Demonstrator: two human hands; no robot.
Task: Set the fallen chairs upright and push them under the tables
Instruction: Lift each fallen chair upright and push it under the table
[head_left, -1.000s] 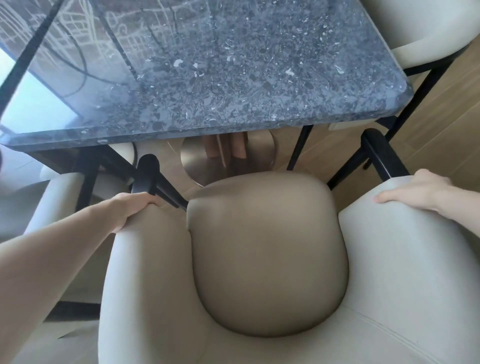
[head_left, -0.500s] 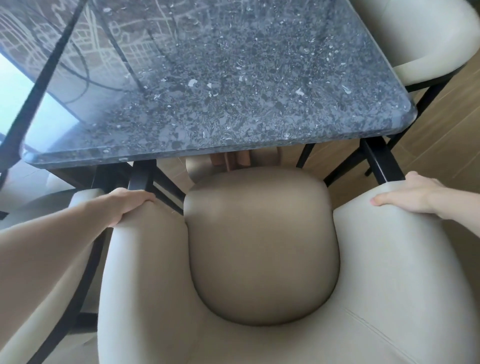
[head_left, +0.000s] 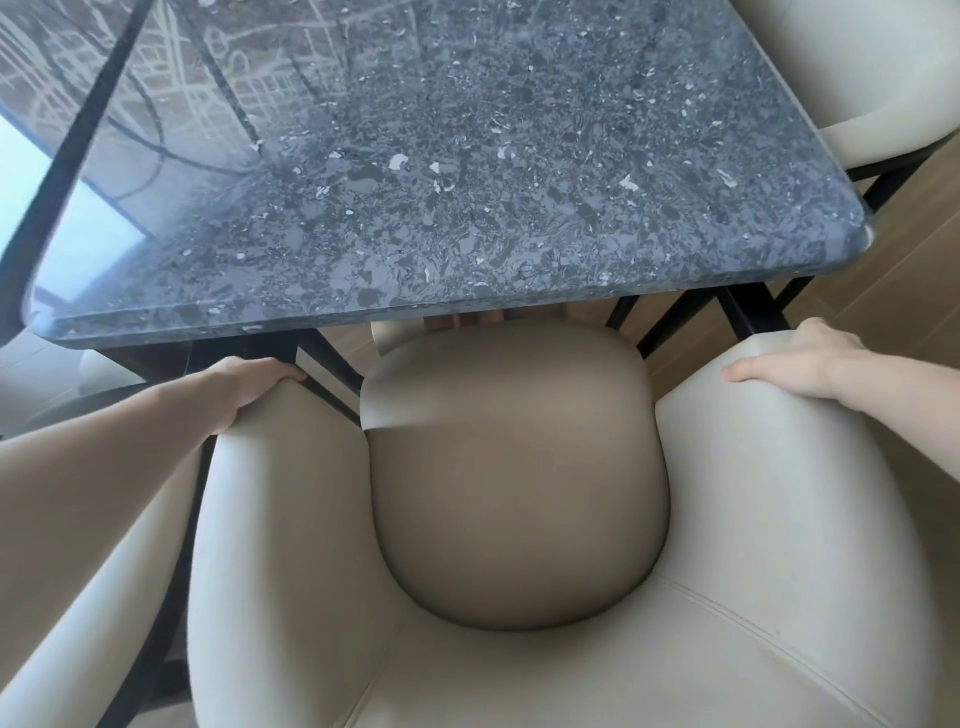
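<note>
head view: chair (head_left: 519, 519) stands upright, seat front just under the table (head_left: 415, 182) edge; left hand (head_left: 254, 382) and right hand (head_left: 795, 358) each clasp an arm top (fingers curled over), table straight ahead, both equally near

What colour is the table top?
Dark grey-blue table top with white speckles, seen in the head view.

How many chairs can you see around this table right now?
3. The chair being pushed is at the near edge, a hand on each arm. A second chair stands at the far right corner. A third chair is at near left, mostly behind the forearm. Others may be hidden.
</note>
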